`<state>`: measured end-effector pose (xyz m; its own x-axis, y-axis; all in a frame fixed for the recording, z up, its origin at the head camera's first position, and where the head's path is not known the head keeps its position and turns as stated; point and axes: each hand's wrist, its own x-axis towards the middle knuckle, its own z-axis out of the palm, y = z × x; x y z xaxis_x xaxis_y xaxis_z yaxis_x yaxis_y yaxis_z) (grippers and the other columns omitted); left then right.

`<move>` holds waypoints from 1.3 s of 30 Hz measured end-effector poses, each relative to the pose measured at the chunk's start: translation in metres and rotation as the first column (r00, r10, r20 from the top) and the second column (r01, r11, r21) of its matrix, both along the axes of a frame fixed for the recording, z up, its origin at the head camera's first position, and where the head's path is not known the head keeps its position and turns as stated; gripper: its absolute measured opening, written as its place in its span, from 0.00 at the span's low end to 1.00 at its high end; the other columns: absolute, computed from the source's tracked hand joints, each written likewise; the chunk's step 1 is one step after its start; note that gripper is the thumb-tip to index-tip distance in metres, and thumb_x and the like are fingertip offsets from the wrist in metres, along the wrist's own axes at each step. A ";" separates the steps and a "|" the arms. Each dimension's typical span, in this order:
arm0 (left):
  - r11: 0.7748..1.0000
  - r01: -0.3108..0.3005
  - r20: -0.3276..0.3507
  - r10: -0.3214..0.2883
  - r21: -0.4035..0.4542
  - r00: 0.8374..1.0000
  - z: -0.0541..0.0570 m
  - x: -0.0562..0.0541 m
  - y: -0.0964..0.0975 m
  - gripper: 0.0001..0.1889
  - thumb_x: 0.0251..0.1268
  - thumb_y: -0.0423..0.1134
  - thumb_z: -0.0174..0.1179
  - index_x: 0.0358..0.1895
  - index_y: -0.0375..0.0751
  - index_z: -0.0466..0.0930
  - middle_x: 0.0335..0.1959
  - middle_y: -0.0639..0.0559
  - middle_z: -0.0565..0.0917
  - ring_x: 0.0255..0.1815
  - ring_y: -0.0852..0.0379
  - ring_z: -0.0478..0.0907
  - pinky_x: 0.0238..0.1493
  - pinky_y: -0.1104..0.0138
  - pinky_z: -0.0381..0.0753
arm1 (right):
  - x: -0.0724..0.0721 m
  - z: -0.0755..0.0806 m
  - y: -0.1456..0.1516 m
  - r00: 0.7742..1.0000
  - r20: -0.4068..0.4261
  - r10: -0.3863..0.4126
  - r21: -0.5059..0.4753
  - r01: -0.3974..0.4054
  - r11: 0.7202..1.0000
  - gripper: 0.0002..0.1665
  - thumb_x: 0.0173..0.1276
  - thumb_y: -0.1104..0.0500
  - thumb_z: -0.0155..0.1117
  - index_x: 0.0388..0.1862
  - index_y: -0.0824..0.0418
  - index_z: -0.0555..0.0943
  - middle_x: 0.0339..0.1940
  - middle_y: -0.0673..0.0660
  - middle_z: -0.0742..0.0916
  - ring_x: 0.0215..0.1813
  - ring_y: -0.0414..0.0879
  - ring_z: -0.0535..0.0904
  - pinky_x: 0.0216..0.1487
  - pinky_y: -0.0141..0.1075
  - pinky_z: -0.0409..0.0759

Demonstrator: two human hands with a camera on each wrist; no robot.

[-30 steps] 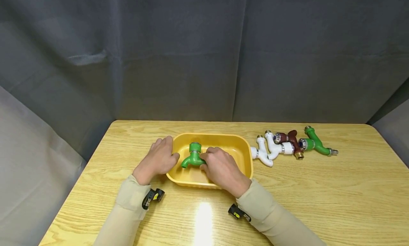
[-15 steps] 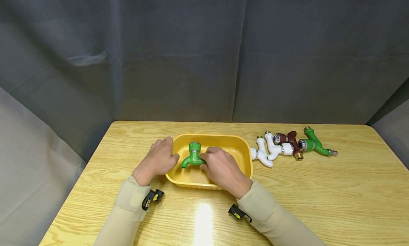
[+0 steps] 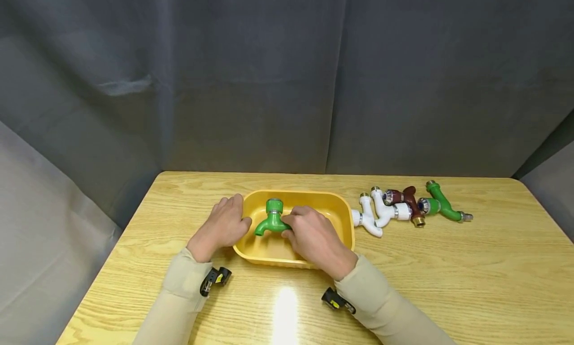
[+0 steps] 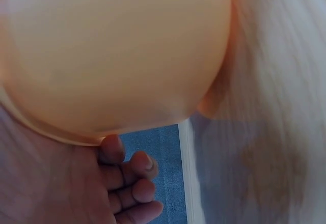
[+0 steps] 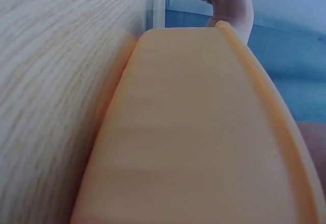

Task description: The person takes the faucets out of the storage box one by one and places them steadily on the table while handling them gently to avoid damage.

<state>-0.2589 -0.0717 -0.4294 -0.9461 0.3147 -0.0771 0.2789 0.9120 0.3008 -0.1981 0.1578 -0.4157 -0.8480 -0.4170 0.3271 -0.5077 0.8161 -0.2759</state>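
Note:
In the head view a yellow plastic basin (image 3: 269,261) stands on the wooden table. My left hand (image 3: 221,228) grips its left rim, thumb over the edge; the left wrist view shows curled fingers (image 4: 133,196) beside the basin's outer wall (image 4: 117,56). Reaching over the near rim, my right hand (image 3: 316,238) pinches a green water tap (image 3: 273,220) by its inlet end, which the fingers hide. The tap's ribbed knob points to the back and its spout to the left, inside the basin. Mostly the basin's side wall (image 5: 178,127) fills the right wrist view.
Right of the basin lie several taps in a row: a white tap (image 3: 369,218) near its right wall, another white tap (image 3: 383,210), a dark red tap (image 3: 410,200) and a green tap (image 3: 444,205). A grey curtain (image 3: 251,86) hangs behind the table (image 3: 471,285).
The head view has tilted up a little, so the table appears slightly lower. Against the basin, the green tap in my right hand has risen slightly. My left hand keeps its place.

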 end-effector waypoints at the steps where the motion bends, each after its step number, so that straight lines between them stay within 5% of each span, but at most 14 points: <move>1: 1.000 0.000 0.001 0.000 0.002 1.000 -0.001 0.000 0.001 0.14 0.71 0.45 0.49 0.48 0.37 0.67 0.36 0.47 0.72 0.41 0.48 0.65 0.44 0.61 0.62 | 0.001 0.000 0.000 1.000 -0.001 -0.001 -0.001 0.001 1.000 0.16 0.62 0.57 0.78 0.48 0.60 0.90 0.40 0.56 0.90 0.41 0.48 0.85 0.42 0.43 0.86; 39: 1.000 0.005 0.005 -0.005 0.007 1.000 -0.002 0.001 0.000 0.13 0.72 0.44 0.48 0.48 0.37 0.66 0.36 0.46 0.71 0.41 0.47 0.64 0.44 0.61 0.60 | 0.025 0.010 0.023 0.987 -0.157 0.015 -0.013 -0.017 1.000 0.17 0.60 0.55 0.80 0.47 0.59 0.90 0.39 0.53 0.90 0.40 0.46 0.84 0.40 0.38 0.85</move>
<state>-0.2580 -0.0721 -0.4314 -0.9441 0.3200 -0.0794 0.2820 0.9085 0.3082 -0.1731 0.1808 -0.4056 -0.7787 -0.4246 0.4619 -0.5588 0.8040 -0.2031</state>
